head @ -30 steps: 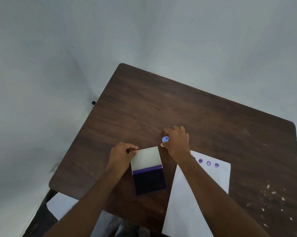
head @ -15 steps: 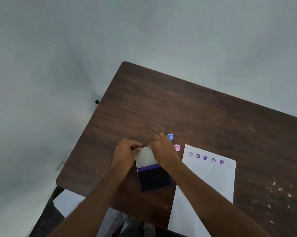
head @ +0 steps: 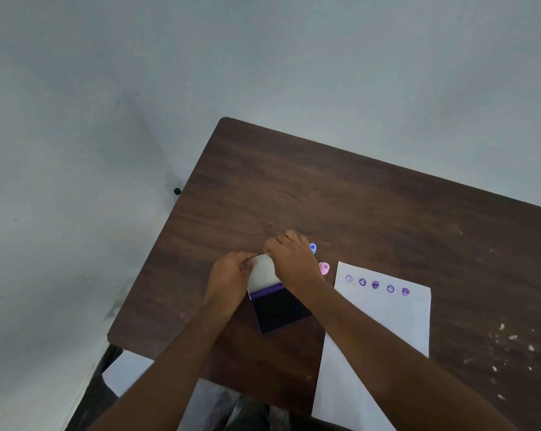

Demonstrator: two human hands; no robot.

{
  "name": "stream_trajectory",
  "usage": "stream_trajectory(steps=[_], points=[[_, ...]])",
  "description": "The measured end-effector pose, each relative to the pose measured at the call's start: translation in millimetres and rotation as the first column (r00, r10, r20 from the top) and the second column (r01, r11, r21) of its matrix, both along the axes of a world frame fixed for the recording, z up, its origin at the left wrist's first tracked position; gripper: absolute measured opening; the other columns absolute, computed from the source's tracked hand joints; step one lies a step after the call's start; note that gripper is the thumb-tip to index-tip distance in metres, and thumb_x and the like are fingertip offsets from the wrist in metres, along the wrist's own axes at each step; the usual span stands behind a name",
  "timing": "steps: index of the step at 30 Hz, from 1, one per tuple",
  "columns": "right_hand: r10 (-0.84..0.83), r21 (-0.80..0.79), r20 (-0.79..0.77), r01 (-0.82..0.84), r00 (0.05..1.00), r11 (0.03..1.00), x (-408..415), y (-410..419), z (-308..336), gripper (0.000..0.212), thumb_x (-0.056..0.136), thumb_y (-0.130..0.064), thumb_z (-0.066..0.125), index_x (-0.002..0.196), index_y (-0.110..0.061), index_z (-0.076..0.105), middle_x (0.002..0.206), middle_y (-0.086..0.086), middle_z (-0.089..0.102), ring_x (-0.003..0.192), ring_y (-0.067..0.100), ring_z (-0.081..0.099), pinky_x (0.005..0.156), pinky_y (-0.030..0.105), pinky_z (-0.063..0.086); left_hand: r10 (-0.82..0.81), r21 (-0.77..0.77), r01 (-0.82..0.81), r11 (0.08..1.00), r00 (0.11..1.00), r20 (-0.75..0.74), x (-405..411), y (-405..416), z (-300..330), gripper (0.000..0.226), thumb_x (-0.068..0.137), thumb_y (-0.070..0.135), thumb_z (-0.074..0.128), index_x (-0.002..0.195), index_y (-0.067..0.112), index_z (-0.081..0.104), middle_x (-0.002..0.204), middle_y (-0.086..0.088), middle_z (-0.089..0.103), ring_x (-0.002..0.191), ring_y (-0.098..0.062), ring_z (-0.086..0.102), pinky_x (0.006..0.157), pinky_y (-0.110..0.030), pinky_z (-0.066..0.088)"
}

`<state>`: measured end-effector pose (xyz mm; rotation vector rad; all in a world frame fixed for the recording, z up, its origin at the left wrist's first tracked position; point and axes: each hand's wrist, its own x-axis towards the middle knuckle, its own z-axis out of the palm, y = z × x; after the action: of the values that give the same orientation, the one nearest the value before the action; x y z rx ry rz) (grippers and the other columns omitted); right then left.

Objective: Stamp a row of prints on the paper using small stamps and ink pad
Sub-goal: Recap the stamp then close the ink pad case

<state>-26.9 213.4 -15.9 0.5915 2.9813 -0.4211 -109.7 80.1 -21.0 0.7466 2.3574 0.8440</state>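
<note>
The ink pad lies open on the dark wooden table, its purple pad facing up and its white lid raised at the far side. My left hand pinches the lid's left edge. My right hand grips the lid's top right corner. A blue stamp and a pink stamp stand on the table just right of my right hand. The white paper lies to the right, with a row of several purple prints along its far edge.
White specks are scattered over the table's right side. Another white sheet lies below the table's near left corner. A small black knob sticks out past the left edge. Grey walls close in behind and to the left.
My right hand let go of the blue stamp, left it beside the pink one, and moved left onto the ink pad lid. My left hand stayed on the lid.
</note>
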Motion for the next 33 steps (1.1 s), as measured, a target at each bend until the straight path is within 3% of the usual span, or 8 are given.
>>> stream_trajectory(steps=[3, 6, 11, 16, 18, 22, 27, 33], points=[[-0.006, 0.016, -0.039, 0.006, 0.999, 1.000, 3.0, 3.3, 3.4, 0.019, 0.080, -0.009, 0.063, 0.098, -0.018, 0.062, 0.101, 0.002, 0.068, 0.099, 0.023, 0.049, 0.084, 0.037, 0.037, 0.004, 0.045, -0.002, 0.999, 0.999, -0.050, -3.4, 0.6, 4.8, 0.023, 0.094, 0.030, 0.055, 0.107, 0.021, 0.071, 0.101, 0.000, 0.071, 0.087, -0.010, 0.061, 0.078, -0.024, 0.047], [0.007, 0.029, -0.107, -0.004, 0.994, 1.000, 12.3, 7.3, 15.0, 0.018, 0.081, -0.018, 0.069, 0.099, -0.019, 0.069, 0.098, -0.001, 0.071, 0.096, 0.022, 0.051, 0.079, 0.036, 0.040, -0.014, 0.084, 0.026, 0.996, 0.990, -0.137, -2.7, 0.0, 8.2, 0.021, 0.093, 0.033, 0.058, 0.105, 0.023, 0.072, 0.100, 0.002, 0.070, 0.090, -0.012, 0.061, 0.083, -0.028, 0.049], [-0.014, -0.171, -0.212, -0.023, 0.977, 0.985, 40.7, 9.1, 36.1, 0.014, 0.086, -0.016, 0.068, 0.098, -0.016, 0.076, 0.096, -0.002, 0.074, 0.086, 0.019, 0.054, 0.071, 0.030, 0.040, -0.089, 0.093, 0.111, 0.989, 0.973, -0.213, 11.0, -12.5, 13.1, 0.020, 0.089, 0.028, 0.064, 0.107, 0.029, 0.072, 0.100, 0.014, 0.061, 0.092, -0.001, 0.049, 0.080, -0.015, 0.037], [-0.079, -0.531, 0.089, 0.114, 0.993, 0.840, 52.8, 7.1, 40.7, 0.010, 0.077, -0.015, 0.077, 0.085, -0.018, 0.078, 0.092, -0.004, 0.070, 0.082, 0.010, 0.062, 0.070, 0.024, 0.046, -0.220, 0.161, 0.236, 0.958, 0.969, -0.116, 22.3, -32.2, 13.4, 0.022, 0.070, 0.014, 0.083, 0.091, 0.022, 0.079, 0.108, 0.011, 0.066, 0.105, -0.002, 0.055, 0.088, 0.003, 0.033], [-0.021, -0.500, 0.153, 0.096, 0.988, 0.861, 54.3, 0.5, 37.2, 0.016, 0.075, -0.014, 0.079, 0.090, -0.018, 0.076, 0.100, -0.001, 0.067, 0.090, 0.014, 0.061, 0.071, 0.023, 0.049, -0.272, 0.114, 0.283, 0.952, 0.957, -0.104, 28.9, -36.1, 11.6, 0.021, 0.069, 0.010, 0.084, 0.088, 0.019, 0.080, 0.116, 0.005, 0.067, 0.115, -0.006, 0.053, 0.094, 0.004, 0.028], [0.046, -0.347, 0.152, 0.009, 0.987, 0.938, 55.9, -11.8, 24.2, 0.043, 0.073, -0.020, 0.081, 0.113, -0.021, 0.066, 0.118, 0.002, 0.056, 0.107, 0.019, 0.050, 0.086, 0.030, 0.048, -0.381, -0.041, 0.384, 0.922, 0.888, -0.255, 39.3, -38.8, 4.4, 0.018, 0.077, 0.016, 0.078, 0.094, 0.021, 0.079, 0.127, -0.006, 0.065, 0.127, -0.025, 0.053, 0.109, -0.035, 0.034], [0.022, -0.229, 0.104, 0.002, 0.994, 0.973, 65.6, -12.0, 5.7, 0.072, 0.070, -0.034, 0.081, 0.134, -0.022, 0.050, 0.139, 0.001, 0.045, 0.126, 0.021, 0.034, 0.101, 0.040, 0.034, -0.401, -0.078, 0.396, 0.915, 0.873, -0.277, 41.6, -42.8, -3.4, 0.027, 0.077, 0.020, 0.077, 0.103, 0.024, 0.076, 0.136, -0.008, 0.057, 0.130, -0.024, 0.051, 0.108, -0.039, 0.036], [-0.002, -0.117, 0.106, 0.015, 0.994, 0.993, 70.2, -16.4, -8.9, 0.077, 0.069, -0.040, 0.081, 0.135, -0.020, 0.047, 0.141, 0.000, 0.048, 0.125, 0.021, 0.037, 0.103, 0.040, 0.034, -0.341, -0.025, 0.345, 0.938, 0.912, -0.227, 41.3, -44.0, -6.7, 0.068, 0.073, 0.016, 0.081, 0.135, 0.015, 0.054, 0.146, -0.004, 0.046, 0.133, -0.019, 0.046, 0.109, -0.032, 0.034]])
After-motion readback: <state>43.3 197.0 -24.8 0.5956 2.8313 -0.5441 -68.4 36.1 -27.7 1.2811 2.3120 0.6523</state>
